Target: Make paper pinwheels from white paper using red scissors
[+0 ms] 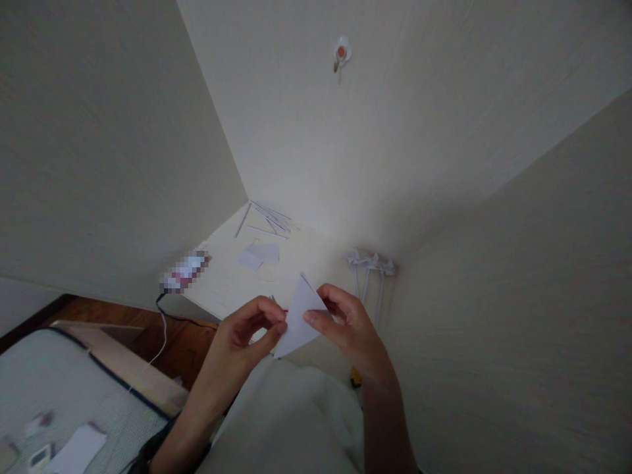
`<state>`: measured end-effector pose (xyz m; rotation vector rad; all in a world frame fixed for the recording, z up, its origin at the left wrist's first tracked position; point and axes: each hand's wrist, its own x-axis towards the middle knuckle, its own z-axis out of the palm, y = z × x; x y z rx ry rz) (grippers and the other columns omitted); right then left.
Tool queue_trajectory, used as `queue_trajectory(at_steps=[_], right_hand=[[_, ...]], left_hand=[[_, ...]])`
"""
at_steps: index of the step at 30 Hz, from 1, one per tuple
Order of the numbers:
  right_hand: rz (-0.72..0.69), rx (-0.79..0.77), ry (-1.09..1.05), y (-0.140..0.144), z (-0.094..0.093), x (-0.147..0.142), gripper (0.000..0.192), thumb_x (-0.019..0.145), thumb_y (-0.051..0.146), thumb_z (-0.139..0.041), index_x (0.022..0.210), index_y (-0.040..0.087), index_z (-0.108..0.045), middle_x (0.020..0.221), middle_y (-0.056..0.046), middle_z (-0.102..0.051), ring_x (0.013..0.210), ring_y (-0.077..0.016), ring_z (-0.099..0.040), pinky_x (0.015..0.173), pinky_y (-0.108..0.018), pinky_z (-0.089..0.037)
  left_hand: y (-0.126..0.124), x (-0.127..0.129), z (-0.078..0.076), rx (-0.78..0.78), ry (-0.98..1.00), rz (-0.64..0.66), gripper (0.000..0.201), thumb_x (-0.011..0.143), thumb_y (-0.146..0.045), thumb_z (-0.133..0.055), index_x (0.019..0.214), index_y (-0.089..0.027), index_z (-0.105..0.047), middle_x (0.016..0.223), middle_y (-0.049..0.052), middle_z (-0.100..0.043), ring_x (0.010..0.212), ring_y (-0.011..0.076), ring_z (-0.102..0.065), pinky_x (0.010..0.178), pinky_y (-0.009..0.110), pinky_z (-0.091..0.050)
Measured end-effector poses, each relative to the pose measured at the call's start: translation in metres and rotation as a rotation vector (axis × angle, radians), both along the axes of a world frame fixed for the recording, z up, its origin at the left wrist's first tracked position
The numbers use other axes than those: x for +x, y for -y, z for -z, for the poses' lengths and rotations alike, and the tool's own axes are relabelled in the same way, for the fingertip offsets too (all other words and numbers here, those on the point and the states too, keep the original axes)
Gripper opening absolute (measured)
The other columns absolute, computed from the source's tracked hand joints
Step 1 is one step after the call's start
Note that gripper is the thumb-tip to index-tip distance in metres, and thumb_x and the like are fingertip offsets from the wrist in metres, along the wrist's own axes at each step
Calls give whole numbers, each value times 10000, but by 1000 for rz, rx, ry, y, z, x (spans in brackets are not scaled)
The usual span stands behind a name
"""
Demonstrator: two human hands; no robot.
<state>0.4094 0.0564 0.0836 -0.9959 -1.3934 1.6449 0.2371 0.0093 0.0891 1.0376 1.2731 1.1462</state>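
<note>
paper: we see a folded white triangle [302,316]
left hand [247,336]: pinching its left edge
right hand [345,322]: pinching its right edge

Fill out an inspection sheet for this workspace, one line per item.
Surface: small pale table set in a wall corner.
Job's things: folded white paper triangle, held above the table.
Clutter: thin sticks, paper scraps, three paper pinwheels.
Hands: left hand and right hand both pinch the triangle.
Cables: white cable hanging off the table's left edge.
Surroundings: wall hook, wooden floor.
</note>
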Motion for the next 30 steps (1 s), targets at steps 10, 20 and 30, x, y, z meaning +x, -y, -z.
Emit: queue_trajectory(at_steps=[10,20,30], right_hand=[[66,-23,-79,1,2,-3,134,782,275,-683,749,198,-578,698,43,-537,657,-117,-493,598,-228,-360],[98,-22,-116,1,2,-4,146,784,258,-687,727,197,-567,678,51,-528,631,-105,-479,580,-222,-356],[193,-87,-218,3,1,-7,216,791,287,-688,696,198,-516,607,70,-507,514,-83,-477,484,-193,-369]], left_hand=[[-2,1,-2,-34,-7,1,79,782,-208,-695,747,-213,-625,737,-34,-608,712,110,-537,626,192,-409],[-2,3,-1,-40,-7,3,103,788,-230,-696,744,-215,-604,718,-45,-589,677,97,-512,600,185,-391],[-2,2,-7,-96,26,44,140,787,-247,-687,718,-198,-575,692,-48,-554,663,95,-504,598,183,-374]])
